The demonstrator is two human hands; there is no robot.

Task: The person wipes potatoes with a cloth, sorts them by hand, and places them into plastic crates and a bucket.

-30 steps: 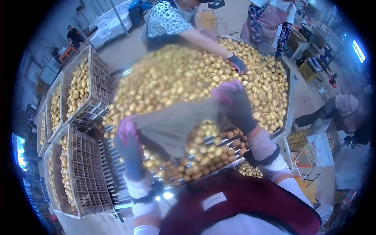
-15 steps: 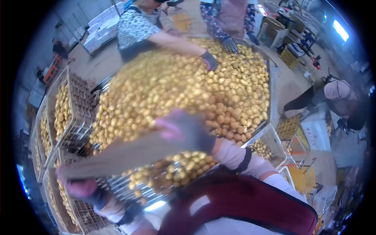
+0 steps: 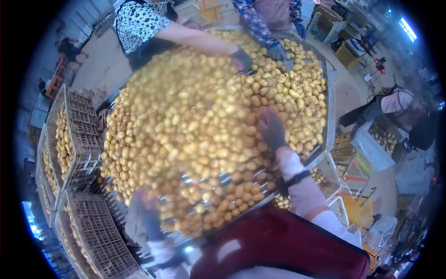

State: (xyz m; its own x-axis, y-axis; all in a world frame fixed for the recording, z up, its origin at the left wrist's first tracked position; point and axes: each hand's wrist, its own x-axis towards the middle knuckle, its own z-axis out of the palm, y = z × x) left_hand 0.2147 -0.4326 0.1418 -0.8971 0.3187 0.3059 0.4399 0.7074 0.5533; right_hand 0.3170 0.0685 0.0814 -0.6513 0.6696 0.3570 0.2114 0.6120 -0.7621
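Observation:
A broad heap of yellow potatoes (image 3: 204,107) covers a metal sorting table with rollers (image 3: 186,179). My right hand (image 3: 272,128), in a grey glove with pink fingertips, lies stretched out on the potatoes right of the middle, touching them. Smeared by motion, my left hand (image 3: 147,211) is at the near left edge of the heap, gloved the same way. A crumpled grey-brown cloth (image 3: 135,225) lies beside and under it; whether the fingers grip it cannot be made out. Browner potatoes (image 3: 232,200) are spread over the rollers between my hands.
Plastic crates (image 3: 95,228) of potatoes stand stacked along the left. Across the table, a co-worker's gloved hand (image 3: 241,60) and another's (image 3: 277,52) touch the heap. A third person (image 3: 402,109) bends at the right. A white crate (image 3: 325,174) sits by the table's right edge.
The long grey-brown cloth stretched between my hands is now crumpled at the left. My right hand has moved right and farther onto the heap; potatoes now cover more of the near rollers.

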